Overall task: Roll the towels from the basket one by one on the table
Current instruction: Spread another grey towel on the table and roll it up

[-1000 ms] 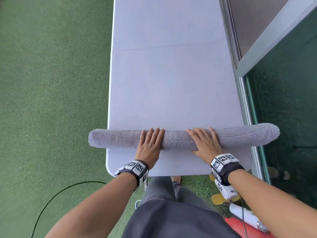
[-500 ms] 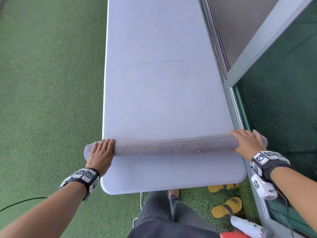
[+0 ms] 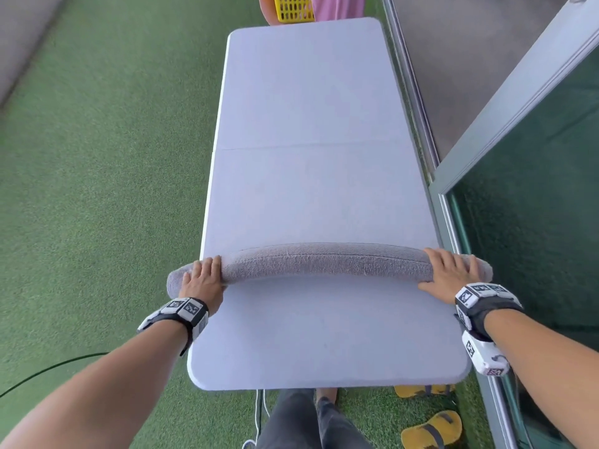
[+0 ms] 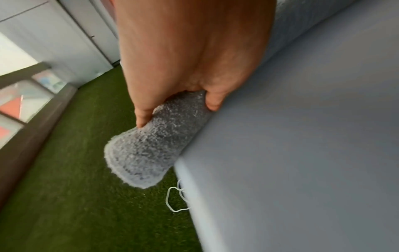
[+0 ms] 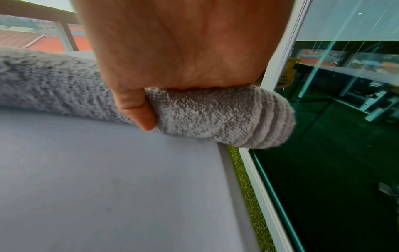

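green artificial turf (image 3: 107,176) covered the floor around a long pale grey folding table (image 3: 311,118), with a glass panel in a metal frame (image 3: 531,176) along its right side

item: long grey terry towel rolled into a tube (image 3: 327,262), lying crosswise on the near half of the table, both ends overhanging the long edges. left end seen past the table edge above the turf in the left wrist view (image 4: 140,153); right end showed stacked spiral layers in the right wrist view (image 5: 254,117), close beside the glass panel frame

item: left hand (image 3: 202,280), set on the roll's left end at the table's left edge, fingers draped over the top and thumb tucked against the near side, so the hand wrapped the roll (image 4: 185,56)

item: right hand (image 3: 449,273), set on the roll's right end at the table's right edge, palm on top and thumb curled down the near side, clasping the roll (image 5: 183,51)

item: yellow slotted plastic basket (image 3: 293,8), beyond the far end of the table, a pink cloth (image 3: 337,6) just beside it

item: pair of yellow sandals (image 3: 432,427), on the turf near the table's near right corner

item: black cable (image 3: 48,371), on the turf to the left
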`<state>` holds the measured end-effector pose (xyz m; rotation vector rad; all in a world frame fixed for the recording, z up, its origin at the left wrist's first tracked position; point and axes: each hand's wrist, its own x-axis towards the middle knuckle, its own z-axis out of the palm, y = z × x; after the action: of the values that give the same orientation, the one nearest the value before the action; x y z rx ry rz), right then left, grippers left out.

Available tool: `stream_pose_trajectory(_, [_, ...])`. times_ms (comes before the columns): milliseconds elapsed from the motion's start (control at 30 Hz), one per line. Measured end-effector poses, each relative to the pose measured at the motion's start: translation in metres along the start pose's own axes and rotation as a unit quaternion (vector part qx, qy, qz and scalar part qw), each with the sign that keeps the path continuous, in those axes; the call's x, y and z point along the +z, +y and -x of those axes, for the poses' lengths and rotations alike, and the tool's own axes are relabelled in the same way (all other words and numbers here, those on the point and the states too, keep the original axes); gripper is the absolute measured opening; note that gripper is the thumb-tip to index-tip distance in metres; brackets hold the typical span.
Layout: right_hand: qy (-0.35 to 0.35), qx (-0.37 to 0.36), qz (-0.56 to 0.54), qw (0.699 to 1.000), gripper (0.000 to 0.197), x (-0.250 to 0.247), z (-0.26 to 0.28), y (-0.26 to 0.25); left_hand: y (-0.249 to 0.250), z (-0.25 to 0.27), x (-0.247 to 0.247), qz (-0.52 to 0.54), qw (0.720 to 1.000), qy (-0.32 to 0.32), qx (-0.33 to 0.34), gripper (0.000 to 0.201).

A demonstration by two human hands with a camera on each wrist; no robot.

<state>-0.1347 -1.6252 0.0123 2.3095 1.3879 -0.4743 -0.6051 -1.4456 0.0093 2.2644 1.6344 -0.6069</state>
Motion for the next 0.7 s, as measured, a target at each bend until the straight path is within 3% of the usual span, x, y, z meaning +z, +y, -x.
stream_pose_trajectory(67, [0.001,0.020,-0.002,1.000,0.079,0.002,0.011,-0.013,0.022,0.017,-0.001,0.024,0.999,0.002,-0.033,0.065])
stream_pose_trajectory(200, [-0.048,0.047,-0.050,0.996,0.079,0.001,0.039,-0.048,0.093,0.056,0.004,0.066,0.992,-0.065,-0.088,0.053])
stream_pose_trajectory(400, [-0.063,0.056,-0.206,0.975,0.095,0.005,0.078,-0.113,0.174,0.083,0.013,0.208,0.967,-0.122,-0.084,0.053])
stream_pose_trajectory(533, [-0.100,0.025,-0.317,0.943,0.099,0.003,0.089,-0.136,0.192,0.092,0.020,0.311,0.937,-0.144,-0.060,0.053])
stream_pose_trajectory(700, [-0.088,0.031,-0.360,0.928,0.093,0.002,0.100,-0.142,0.190,0.099,0.019,0.329,0.933,-0.141,-0.037,0.044])
